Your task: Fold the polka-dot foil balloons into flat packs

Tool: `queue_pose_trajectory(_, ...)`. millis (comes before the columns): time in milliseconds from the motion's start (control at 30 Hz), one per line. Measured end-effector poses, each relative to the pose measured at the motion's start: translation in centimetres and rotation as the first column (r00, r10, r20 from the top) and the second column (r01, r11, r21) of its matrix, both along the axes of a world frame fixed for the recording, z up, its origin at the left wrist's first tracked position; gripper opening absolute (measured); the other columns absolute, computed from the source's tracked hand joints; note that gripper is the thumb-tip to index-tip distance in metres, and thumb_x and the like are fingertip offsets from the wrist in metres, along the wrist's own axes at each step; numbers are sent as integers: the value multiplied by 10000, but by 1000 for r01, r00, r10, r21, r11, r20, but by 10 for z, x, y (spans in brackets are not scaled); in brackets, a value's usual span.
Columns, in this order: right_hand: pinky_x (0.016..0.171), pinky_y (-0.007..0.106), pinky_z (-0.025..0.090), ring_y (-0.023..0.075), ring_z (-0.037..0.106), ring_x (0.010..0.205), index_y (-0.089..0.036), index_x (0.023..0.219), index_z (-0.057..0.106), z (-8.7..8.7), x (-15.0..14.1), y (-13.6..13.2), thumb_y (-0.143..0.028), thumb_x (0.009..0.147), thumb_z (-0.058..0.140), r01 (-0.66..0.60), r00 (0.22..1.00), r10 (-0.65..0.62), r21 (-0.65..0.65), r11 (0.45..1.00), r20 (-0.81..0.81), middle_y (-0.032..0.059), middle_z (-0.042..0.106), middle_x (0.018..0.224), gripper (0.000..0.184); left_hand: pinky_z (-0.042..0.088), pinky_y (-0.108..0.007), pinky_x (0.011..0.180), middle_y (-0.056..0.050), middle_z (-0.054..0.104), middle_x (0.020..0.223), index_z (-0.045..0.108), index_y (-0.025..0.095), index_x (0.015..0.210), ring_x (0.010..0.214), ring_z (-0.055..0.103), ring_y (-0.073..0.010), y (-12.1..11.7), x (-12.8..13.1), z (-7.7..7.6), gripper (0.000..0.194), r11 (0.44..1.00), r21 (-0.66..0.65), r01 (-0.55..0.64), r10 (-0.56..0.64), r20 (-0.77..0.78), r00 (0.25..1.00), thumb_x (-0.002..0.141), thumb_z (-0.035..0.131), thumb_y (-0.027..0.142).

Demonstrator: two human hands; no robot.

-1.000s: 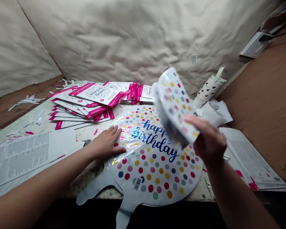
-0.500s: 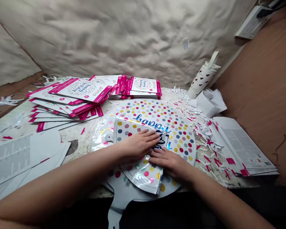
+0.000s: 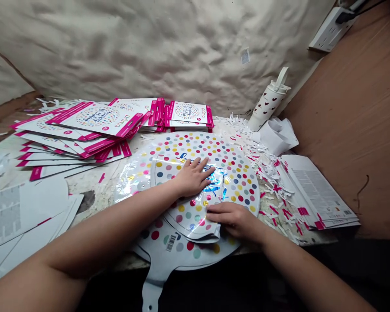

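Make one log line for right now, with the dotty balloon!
left hand: flat on folded foil | right hand: flat on its lower edge | beneath: polka-dot foil balloon | behind: pink-edged packets

Crinkled cream paper sheeting [image 3: 143,47] covered the back wall, a small white paper label [image 3: 245,55] stuck on it. A smooth brown wooden panel [image 3: 344,130] ran along the right. A white rectangular power strip [image 3: 328,34] sat at upper right. Lighting was soft and even.

Small packing workshop: worn workbench [image 3: 94,190] against a cloth-covered wall [image 3: 149,52], stacks of printed packets [image 3: 94,123] beyond the left hand [image 3: 192,177], paper scraps [image 3: 263,158] and printed sheets [image 3: 318,190] right of the right hand [image 3: 234,220], power strip [image 3: 329,32] further right.
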State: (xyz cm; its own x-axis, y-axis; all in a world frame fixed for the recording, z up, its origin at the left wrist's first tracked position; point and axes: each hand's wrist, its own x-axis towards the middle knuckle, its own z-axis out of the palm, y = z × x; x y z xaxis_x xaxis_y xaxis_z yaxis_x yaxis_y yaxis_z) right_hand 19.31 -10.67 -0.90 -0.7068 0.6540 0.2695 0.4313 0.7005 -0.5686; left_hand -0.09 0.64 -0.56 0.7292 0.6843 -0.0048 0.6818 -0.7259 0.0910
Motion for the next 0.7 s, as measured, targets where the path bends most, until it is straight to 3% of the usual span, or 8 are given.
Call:
queue_pose_trajectory(133,898,326,474,160,628,981,-204,874,665,0,2,5,-121,812,480,-16,997,9,-95,995,-78,70,695,1003,211,74,-452,1085,-73,173,1499,215,208,1424,1378,99,-254,-8,-29,2,549,991,-63,115,-116,-16,993,932,237,449)
queue_pose_trajectory(233,845,319,484,166,639,909,-194,809,656,4,5,14,-175,805,504,11,989,-62,-351,936,-135,52,696,942,153,84,-457,1086,-82,145,1500,199,195,1429,1376,99,-277,-14,-42,-3,603,991,-121,64,-70,-43,997,916,245,510)
queue_pose_trajectory(333,732,280,498,161,628,789,-176,797,633,9,2,30,-317,815,520,217,934,-344,-604,766,-101,27,672,843,182,91,-444,1093,-59,105,1505,145,213,1438,1380,82,-254,-11,-53,-9,572,984,-170,55,-66,-63,996,932,217,469)
queue_pose_trajectory(467,492,225,446,107,515,501,-181,632,501,10,-12,54,-441,804,505,523,738,-668,-707,477,95,-32,523,555,312,83,-483,1094,-40,137,1500,171,217,1432,1378,90,-253,8,-100,3,528,984,-169,-59,31,-169,985,934,253,374)
queue_pose_trajectory(533,411,215,401,88,439,394,-188,594,450,7,-19,64,-431,809,498,561,715,-679,-715,417,164,-55,435,463,328,150,-516,1076,-85,228,1477,276,157,1405,1362,157,-295,10,-126,19,516,959,-67,-276,260,-185,948,926,265,348)
queue_pose_trajectory(600,380,210,378,79,405,349,-190,578,433,4,-24,73,-408,808,511,600,692,-686,-708,372,225,-64,403,429,326,239,-501,1055,-154,316,1435,346,65,1367,1333,241,-315,-2,-137,35,517,872,84,-483,488,-57,871,922,258,313)
queue_pose_trajectory(667,375,209,375,78,405,335,-190,573,430,3,-26,79,-393,815,516,639,670,-690,-687,346,275,-64,402,423,328,263,-454,1066,-161,366,1408,357,59,1359,1313,302,-275,-29,-126,43,509,850,204,-486,460,163,873,931,239,307)
queue_pose_trajectory(700,380,212,381,81,416,338,-189,578,436,4,-26,81,-386,824,509,658,660,-691,-672,341,295,-60,411,428,324,293,-425,1061,-138,402,1391,381,86,1350,1301,331,-247,-46,-115,42,490,917,194,-349,314,190,930,933,234,297)
